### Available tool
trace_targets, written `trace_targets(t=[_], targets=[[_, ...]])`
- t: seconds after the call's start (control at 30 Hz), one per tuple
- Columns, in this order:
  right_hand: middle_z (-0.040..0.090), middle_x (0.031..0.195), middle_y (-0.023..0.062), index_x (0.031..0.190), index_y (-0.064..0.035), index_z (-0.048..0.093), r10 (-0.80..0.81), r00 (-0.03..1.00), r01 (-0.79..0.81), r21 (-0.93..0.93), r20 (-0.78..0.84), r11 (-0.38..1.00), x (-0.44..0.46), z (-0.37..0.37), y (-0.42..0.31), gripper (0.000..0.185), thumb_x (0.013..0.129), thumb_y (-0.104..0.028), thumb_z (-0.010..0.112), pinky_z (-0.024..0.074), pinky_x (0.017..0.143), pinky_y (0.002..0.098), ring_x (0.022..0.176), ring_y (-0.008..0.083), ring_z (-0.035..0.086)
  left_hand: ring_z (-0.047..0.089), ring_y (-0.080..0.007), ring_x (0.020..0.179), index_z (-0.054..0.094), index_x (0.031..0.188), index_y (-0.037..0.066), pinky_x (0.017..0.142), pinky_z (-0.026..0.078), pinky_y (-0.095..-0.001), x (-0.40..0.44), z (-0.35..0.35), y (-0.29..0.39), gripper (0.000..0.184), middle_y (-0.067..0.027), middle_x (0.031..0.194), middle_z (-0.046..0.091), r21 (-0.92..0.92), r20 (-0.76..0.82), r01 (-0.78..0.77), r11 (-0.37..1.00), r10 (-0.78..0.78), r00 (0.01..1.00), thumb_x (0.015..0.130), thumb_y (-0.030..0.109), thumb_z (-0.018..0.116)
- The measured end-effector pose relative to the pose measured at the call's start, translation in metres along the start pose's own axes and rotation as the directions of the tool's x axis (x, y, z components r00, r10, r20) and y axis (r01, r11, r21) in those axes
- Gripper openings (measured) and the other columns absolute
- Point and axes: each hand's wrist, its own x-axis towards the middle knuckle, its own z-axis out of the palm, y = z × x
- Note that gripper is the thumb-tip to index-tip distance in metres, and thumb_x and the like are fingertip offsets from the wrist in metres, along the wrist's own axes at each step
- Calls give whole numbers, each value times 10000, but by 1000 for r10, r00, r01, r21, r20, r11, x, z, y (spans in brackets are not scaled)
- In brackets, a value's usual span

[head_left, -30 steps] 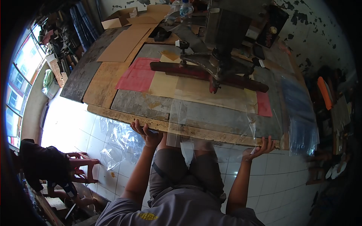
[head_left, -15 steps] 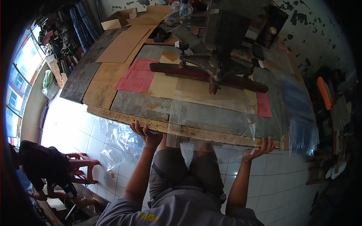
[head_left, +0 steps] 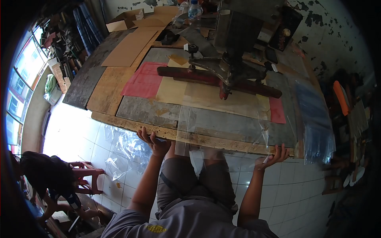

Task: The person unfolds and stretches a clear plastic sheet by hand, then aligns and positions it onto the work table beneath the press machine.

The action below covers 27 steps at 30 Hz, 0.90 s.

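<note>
My left hand [head_left: 154, 143] rests against the wooden front edge [head_left: 135, 126] of the worktable, fingers apart and pointing up. Farther right, my right hand [head_left: 274, 157] touches the same edge with its fingers spread. A small pale sliver shows by its thumb; I cannot make out what it is. Between the hands, a clear plastic sheet [head_left: 182, 133] hangs over the edge. Beyond it, yellowish paper [head_left: 174, 89] and red sheets [head_left: 145, 79] lie on a grey metal plate [head_left: 147, 111]. Over them stands a heavy press with a dark red bar [head_left: 254, 88].
Cardboard [head_left: 131, 47] lies at the back left, near a water bottle [head_left: 194, 11]. Stacked clear bluish plastic [head_left: 315, 115] hangs off the right side. Another person [head_left: 45, 172] bends at lower left beside a red stool [head_left: 88, 174]. Loose plastic [head_left: 129, 146] lies on the tiled floor.
The person at lower left has bent lower, with the head shifted right. My hands, the plastic sheet and the press look unchanged.
</note>
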Motion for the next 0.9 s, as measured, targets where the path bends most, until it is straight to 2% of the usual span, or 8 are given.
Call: trace_targets(t=[0.47,0.9], targets=[[487,1439,134,1281,-77,544,21,1000,-21,9,-17,1000,-2,3,1,557,1131,-423,134,188,1216,612,1462,374,319,150,-558,1492,295,1423,147,1163,120,-769,-1,0,0,874,-310,1544,253,12,2,-4,1000,4,1000,756,354,820],[477,1451,141,1272,-63,558,30,1000,-30,0,1,1000,-4,1,2,573,1128,-436,148,174,1228,605,1479,374,298,155,-560,1488,294,1423,154,1164,124,-767,0,1,0,868,-305,1535,265,9,-10,-2,1000,2,1000,760,366,813]])
